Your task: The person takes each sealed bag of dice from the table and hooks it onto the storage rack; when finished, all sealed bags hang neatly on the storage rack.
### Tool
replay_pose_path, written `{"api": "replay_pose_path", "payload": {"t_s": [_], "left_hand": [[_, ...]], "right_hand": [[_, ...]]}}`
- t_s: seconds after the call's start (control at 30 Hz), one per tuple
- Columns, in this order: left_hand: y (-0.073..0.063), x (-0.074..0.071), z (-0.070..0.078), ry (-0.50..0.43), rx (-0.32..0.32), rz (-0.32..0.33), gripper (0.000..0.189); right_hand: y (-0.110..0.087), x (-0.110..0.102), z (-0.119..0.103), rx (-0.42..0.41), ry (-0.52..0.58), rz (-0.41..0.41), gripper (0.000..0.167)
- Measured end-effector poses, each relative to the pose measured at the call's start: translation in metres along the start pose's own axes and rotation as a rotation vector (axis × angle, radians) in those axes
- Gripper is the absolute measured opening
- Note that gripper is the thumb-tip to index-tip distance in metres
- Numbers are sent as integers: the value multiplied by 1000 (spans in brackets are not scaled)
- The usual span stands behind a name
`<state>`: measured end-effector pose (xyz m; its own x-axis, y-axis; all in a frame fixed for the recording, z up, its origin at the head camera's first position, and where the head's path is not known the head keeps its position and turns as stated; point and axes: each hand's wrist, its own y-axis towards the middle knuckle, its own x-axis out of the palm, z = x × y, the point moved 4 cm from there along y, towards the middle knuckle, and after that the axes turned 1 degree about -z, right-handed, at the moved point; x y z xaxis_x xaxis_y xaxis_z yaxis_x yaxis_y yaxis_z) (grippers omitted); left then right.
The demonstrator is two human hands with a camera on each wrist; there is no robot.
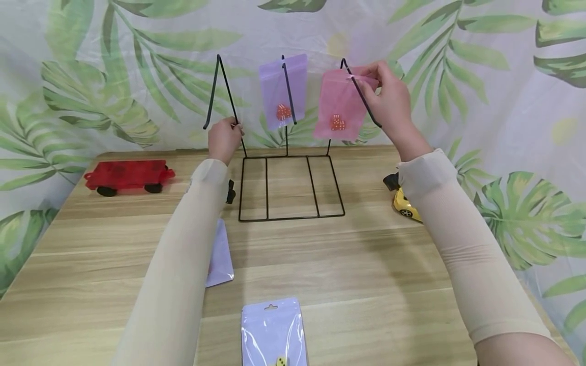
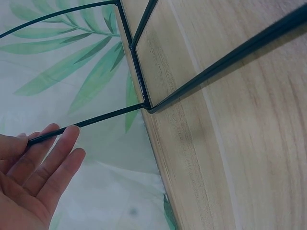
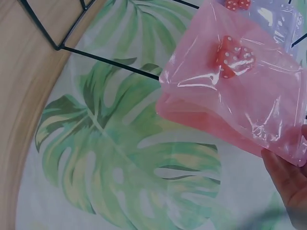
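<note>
A black wire display rack (image 1: 291,218) with three angled hooks stands at the back of the wooden table. My left hand (image 1: 224,140) pinches its left upright between thumb and fingertips; in the left wrist view the other fingers of this hand (image 2: 45,177) are nearly straight. At the right hook, my right hand (image 1: 389,99) pinches the upper right edge of a pink zip pouch (image 1: 334,101) with red dice inside. Another pink layer (image 3: 201,122) shows behind it in the right wrist view. From the middle hook hangs a purple pouch (image 1: 270,86), also with red dice.
Another purple pouch (image 1: 270,325) holding a yellow die lies at the table's front edge. A further purple pouch (image 1: 222,259) is partly hidden under my left sleeve. A red toy wagon (image 1: 128,173) stands at back left, a yellow toy car (image 1: 404,206) by my right sleeve.
</note>
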<state>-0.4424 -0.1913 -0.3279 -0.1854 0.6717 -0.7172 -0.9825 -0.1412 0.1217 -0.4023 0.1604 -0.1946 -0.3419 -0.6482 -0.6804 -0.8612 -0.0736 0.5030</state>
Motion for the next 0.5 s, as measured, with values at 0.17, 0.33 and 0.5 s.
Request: {"api": "replay_pose_path", "payload": {"t_s": [0.17,0.33,0.5], "left_hand": [[0,3,2,3,7,0,35],[2,4,2,2,18,8,35],[2,2,-1,12,14,25,36]], "right_hand": [[-8,-2,14,104,104,33,42],[-26,-6,31,272,501,218,32],[-47,21,41,465,837,200,14]]}}
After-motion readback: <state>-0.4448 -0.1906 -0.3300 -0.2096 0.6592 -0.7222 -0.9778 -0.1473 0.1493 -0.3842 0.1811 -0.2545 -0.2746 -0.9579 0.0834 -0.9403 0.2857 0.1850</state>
